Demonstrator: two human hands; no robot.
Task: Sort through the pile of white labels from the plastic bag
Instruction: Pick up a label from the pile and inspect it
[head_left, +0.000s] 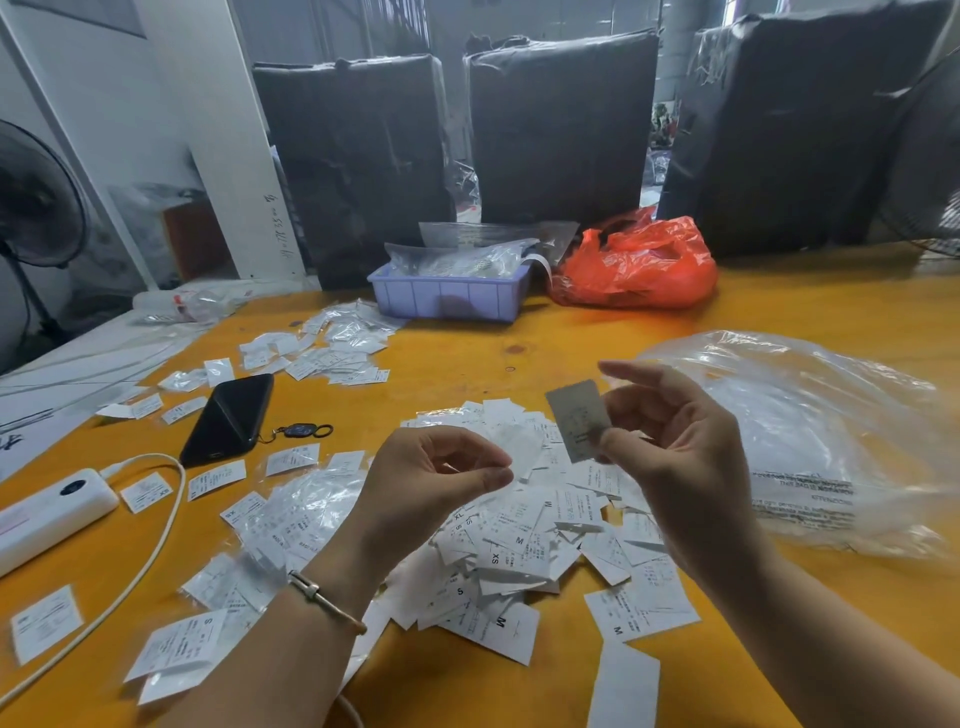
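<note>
A loose pile of white size labels (524, 525) lies on the yellow table (571, 343) right in front of me. My right hand (670, 447) is raised above the pile and pinches one label (579, 421) upright between thumb and fingers. My left hand (431, 478) hovers just left of it with its fingers curled and thumb near the fingertips, holding nothing that I can see. A large clear plastic bag (810, 441) lies crumpled to the right of the pile. Small groups of labels (332, 353) lie spread to the left and further back.
A black phone (228, 418) with a key fob, a white power bank (52, 512) and its cable lie at the left. A lilac tray (447, 296) of clear bags and an orange plastic bag (639, 265) stand at the back. Black wrapped bales (561, 130) rise behind.
</note>
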